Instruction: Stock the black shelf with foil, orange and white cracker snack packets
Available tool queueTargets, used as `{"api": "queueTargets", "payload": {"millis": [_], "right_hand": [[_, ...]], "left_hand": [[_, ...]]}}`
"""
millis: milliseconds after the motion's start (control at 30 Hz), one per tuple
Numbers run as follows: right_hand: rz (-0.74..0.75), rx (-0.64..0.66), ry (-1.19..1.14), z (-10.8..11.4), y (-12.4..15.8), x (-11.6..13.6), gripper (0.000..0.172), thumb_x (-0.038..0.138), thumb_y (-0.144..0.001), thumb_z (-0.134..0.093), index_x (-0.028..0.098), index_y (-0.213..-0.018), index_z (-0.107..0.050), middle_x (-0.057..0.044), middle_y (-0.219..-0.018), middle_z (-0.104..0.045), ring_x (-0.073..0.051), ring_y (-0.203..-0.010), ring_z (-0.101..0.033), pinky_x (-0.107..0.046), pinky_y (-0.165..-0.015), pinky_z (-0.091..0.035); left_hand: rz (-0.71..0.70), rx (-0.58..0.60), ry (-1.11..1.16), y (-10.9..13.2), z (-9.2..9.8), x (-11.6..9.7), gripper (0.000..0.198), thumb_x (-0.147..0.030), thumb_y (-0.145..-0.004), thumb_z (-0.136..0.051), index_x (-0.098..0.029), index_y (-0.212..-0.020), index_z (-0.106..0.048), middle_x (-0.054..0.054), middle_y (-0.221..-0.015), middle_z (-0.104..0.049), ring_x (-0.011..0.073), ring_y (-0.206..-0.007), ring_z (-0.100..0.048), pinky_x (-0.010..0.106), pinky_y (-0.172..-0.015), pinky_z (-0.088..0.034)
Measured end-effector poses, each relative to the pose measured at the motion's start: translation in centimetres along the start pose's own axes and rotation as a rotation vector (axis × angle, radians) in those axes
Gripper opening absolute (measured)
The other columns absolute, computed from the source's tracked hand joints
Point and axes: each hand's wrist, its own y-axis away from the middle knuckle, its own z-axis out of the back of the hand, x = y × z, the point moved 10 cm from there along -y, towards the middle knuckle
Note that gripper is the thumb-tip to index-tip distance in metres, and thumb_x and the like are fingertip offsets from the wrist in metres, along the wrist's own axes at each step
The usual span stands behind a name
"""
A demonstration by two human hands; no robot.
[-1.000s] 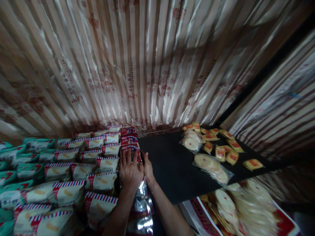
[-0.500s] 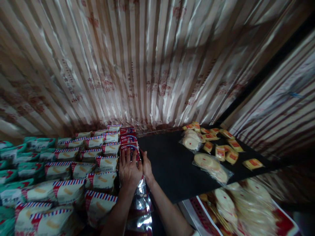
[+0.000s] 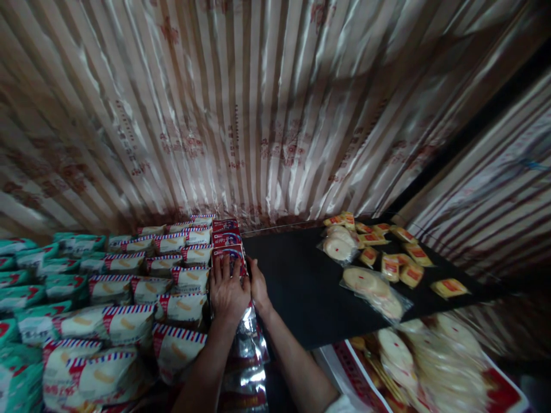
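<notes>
A row of dark red printed packets (image 3: 226, 238) lies along the left part of the black board, running towards me. My left hand (image 3: 229, 291) rests flat, palm down, on the nearest clearly visible red packet (image 3: 227, 251), fingers spread a little and pointing away. Along the row's right side lies my right hand (image 3: 259, 285), its fingers stretched out against the packets' edge. Neither hand is wrapped round anything. Below my hands the row continues as shiny, silvery-glinting packets (image 3: 245, 376), partly covered by my forearms. What lies directly under the left palm is hidden.
White snack bags (image 3: 189, 278) with striped tops stand in rows at left, beside green bags (image 3: 66, 287). On the black board (image 3: 293, 287) lie yellow packets (image 3: 390, 268) and bagged round flat cakes (image 3: 374, 289). A carton (image 3: 365, 378) of similar cakes stands lower right. A foil-like striped curtain (image 3: 267, 115) hangs behind.
The whole view has shifted slightly, with the goods appearing a little further right and some higher. Both hands keep nearly the same place on the red packets.
</notes>
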Motion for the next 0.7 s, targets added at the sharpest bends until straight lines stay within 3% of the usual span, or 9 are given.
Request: {"api": "queueTargets", "payload": {"millis": [200,400,533,700], "right_hand": [[0.194,-0.073,0.256,0.6,-0.5,3.5,0.061,0.062,-0.086,-0.029,0.02,-0.122,-0.057,-0.006,-0.139,-0.045,-0.02,-0.131,-0.035,-0.038,-0.111,-0.024],[0.489,0.074,0.654,-3.5,-1.9,9.1,0.059,0.052,-0.093,-0.018,0.019,-0.116,-0.062,-0.006,-0.13,-0.055,-0.017,-0.135,-0.026,-0.042,-0.113,-0.018],[0.526,0.169,0.81,-5.6,-3.6,8.9,0.059,0.048,-0.095,-0.014,0.022,-0.111,-0.064,-0.006,-0.119,-0.063,-0.016,-0.129,-0.038,-0.043,-0.113,-0.015],[0.49,0.163,0.801,-5.4,-4.8,8.0,0.057,0.049,-0.094,-0.017,0.022,-0.11,-0.064,-0.005,-0.118,-0.063,-0.015,-0.128,-0.039,-0.04,-0.112,-0.017]], "left_hand": [[0.021,-0.003,0.004,0.1,-0.1,0.1,0.043,-0.029,-0.079,-0.052,-0.019,-0.12,-0.058,0.012,-0.133,-0.051,0.0331,-0.128,-0.037,0.049,-0.106,-0.029],[0.029,0.009,-0.008,0.2,-0.5,0.2,0.044,-0.029,-0.077,-0.054,-0.019,-0.119,-0.059,0.013,-0.133,-0.05,0.0335,-0.129,-0.036,0.051,-0.107,-0.027],[0.047,0.029,0.001,0.3,-0.2,0.1,0.043,-0.033,-0.08,-0.05,-0.019,-0.119,-0.059,0.012,-0.134,-0.05,0.0329,-0.13,-0.035,0.05,-0.107,-0.027],[0.063,0.033,0.012,0.3,0.0,0.0,0.043,-0.033,-0.08,-0.05,-0.019,-0.12,-0.059,0.011,-0.134,-0.05,0.032,-0.131,-0.034,0.049,-0.107,-0.028]]}}
